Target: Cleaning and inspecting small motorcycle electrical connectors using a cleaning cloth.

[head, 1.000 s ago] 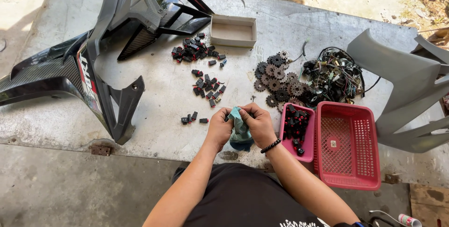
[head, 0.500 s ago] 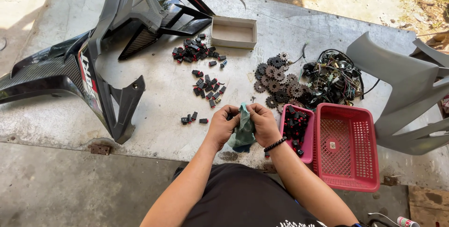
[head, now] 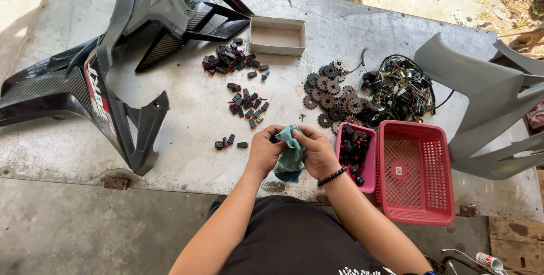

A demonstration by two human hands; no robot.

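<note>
My left hand (head: 264, 151) and my right hand (head: 317, 150) are pressed together over a teal cloth (head: 290, 156) at the near edge of a grey metal table (head: 187, 122). Both hands grip the cloth; a small dark part shows at my left fingertips, mostly hidden. Small black and red parts (head: 246, 105) lie scattered just beyond my hands. A small pink tray (head: 371, 164) holding more of these black parts sits right of my right wrist, which wears a black bead bracelet.
An empty red basket (head: 416, 173) stands beside the pink tray. Rusty sprockets (head: 331, 96) and a tangle of wires (head: 399, 88) lie behind. A cardboard box (head: 277, 36) sits at the back. Black fairing (head: 113, 76) fills the left, grey fairing (head: 487, 99) the right.
My hands have stayed in place and kept working the cloth around the small part; the cloth has shifted slightly between my fingers.
</note>
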